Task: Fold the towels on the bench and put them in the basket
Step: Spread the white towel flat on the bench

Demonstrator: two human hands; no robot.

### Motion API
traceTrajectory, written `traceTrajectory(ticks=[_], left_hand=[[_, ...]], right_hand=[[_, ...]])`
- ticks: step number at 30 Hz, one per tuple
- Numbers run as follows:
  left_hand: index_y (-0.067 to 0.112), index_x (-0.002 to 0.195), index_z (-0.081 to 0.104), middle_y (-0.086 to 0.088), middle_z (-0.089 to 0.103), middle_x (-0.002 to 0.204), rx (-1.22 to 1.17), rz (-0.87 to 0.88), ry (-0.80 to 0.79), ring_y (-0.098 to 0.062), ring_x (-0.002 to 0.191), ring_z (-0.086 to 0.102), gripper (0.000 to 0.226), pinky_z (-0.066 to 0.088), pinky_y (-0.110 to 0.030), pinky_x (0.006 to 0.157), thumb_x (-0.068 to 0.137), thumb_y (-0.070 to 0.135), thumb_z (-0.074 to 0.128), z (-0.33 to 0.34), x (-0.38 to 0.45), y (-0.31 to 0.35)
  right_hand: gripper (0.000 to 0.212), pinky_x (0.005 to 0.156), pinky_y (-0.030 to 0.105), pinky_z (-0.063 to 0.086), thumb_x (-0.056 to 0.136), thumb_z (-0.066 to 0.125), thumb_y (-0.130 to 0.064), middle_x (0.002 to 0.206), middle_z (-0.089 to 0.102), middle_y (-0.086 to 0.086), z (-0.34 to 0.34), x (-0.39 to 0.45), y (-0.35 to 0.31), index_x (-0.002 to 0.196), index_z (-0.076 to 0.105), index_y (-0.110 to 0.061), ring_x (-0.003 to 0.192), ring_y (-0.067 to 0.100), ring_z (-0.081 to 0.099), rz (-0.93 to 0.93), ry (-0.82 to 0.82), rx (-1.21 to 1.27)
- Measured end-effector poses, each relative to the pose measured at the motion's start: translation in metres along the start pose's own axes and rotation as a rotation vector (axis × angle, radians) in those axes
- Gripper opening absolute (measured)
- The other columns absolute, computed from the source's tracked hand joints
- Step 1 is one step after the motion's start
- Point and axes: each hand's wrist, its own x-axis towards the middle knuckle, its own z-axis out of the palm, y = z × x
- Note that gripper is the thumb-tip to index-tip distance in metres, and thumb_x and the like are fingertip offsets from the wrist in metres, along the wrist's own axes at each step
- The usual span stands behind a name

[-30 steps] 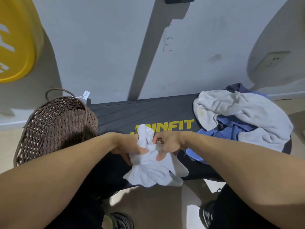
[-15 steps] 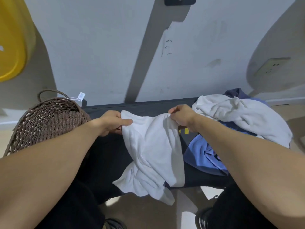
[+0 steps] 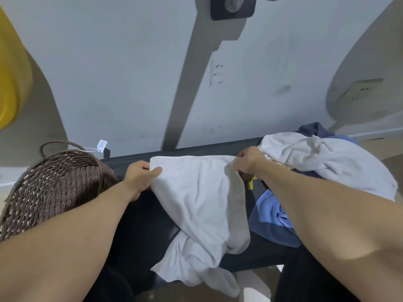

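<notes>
A white towel [image 3: 200,199] lies spread over the black bench [image 3: 139,225], its far edge near the bench's back and its near end bunched and hanging over the front. My left hand [image 3: 140,176] grips the towel's far left corner. My right hand [image 3: 247,160] grips its far right corner. A brown woven basket [image 3: 54,188] stands at the bench's left end, beside my left forearm. At the right end lies a pile with another white towel [image 3: 327,162] over a blue one [image 3: 272,219].
A grey wall rises just behind the bench, with a wall socket [image 3: 357,92] at the right. A yellow round object [image 3: 8,83] hangs at the far left. A dark cloth [image 3: 316,129] peeks out behind the pile. A paper tag [image 3: 101,144] dangles from the basket handle.
My hands moved apart and away from me, pulling the bunched towel open and laying its far edge across the bench near the wall side.
</notes>
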Motion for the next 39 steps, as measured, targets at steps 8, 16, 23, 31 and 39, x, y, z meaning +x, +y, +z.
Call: traceTrajectory(ticks=[8,16,23,31,39], left_hand=[[0.003,0.118,0.054,-0.016,0.063,0.109,-0.148,-0.045,0.013,-0.021,0.080,0.066,0.040,0.061,-0.037,0.068,0.085,0.015,0.074,-0.001,0.000,0.004],[0.011,0.120,0.052,-0.008,0.060,0.116,0.554,0.007,-0.273,-0.027,0.106,0.063,0.053,0.052,-0.033,0.072,0.080,0.039,0.073,-0.018,-0.032,0.018],[0.004,0.099,0.067,-0.012,0.072,0.095,0.719,-0.169,-0.694,-0.021,0.074,0.073,0.041,0.058,-0.027,0.063,0.089,0.044,0.066,0.000,-0.096,0.027],[0.008,0.074,0.061,-0.004,0.063,0.067,0.791,0.011,-0.526,-0.018,0.063,0.062,0.036,0.054,-0.027,0.063,0.085,0.042,0.070,0.058,-0.148,0.006],[0.012,0.071,0.046,-0.012,0.058,0.070,0.092,0.052,-0.274,-0.021,0.059,0.061,0.023,0.059,-0.038,0.063,0.089,0.009,0.060,0.045,-0.134,0.042]], right_hand=[[0.024,0.058,0.023,0.046,0.076,0.077,-0.018,0.075,0.057,-0.001,-0.004,0.008,-0.004,0.077,0.052,-0.017,0.070,0.019,0.054,-0.033,0.243,0.359],[0.032,0.072,0.038,0.058,0.084,0.073,-0.023,0.097,0.063,0.012,-0.025,-0.019,-0.012,0.105,0.058,-0.004,0.087,0.028,0.067,0.149,-0.125,0.011],[0.045,0.090,0.042,0.056,0.087,0.075,-0.030,0.110,0.066,0.008,-0.020,-0.086,-0.021,0.119,0.063,-0.002,0.092,0.027,0.070,0.112,-0.644,-0.459],[0.034,0.089,0.048,0.057,0.083,0.078,-0.034,0.110,0.069,0.014,0.027,-0.149,-0.005,0.097,0.067,-0.004,0.099,0.034,0.069,-0.075,-0.693,-0.648],[0.019,0.043,0.018,0.046,0.087,0.063,-0.003,0.095,0.071,0.011,0.024,-0.150,-0.002,0.103,0.067,-0.012,0.069,0.021,0.060,-0.391,-0.460,-0.712]])
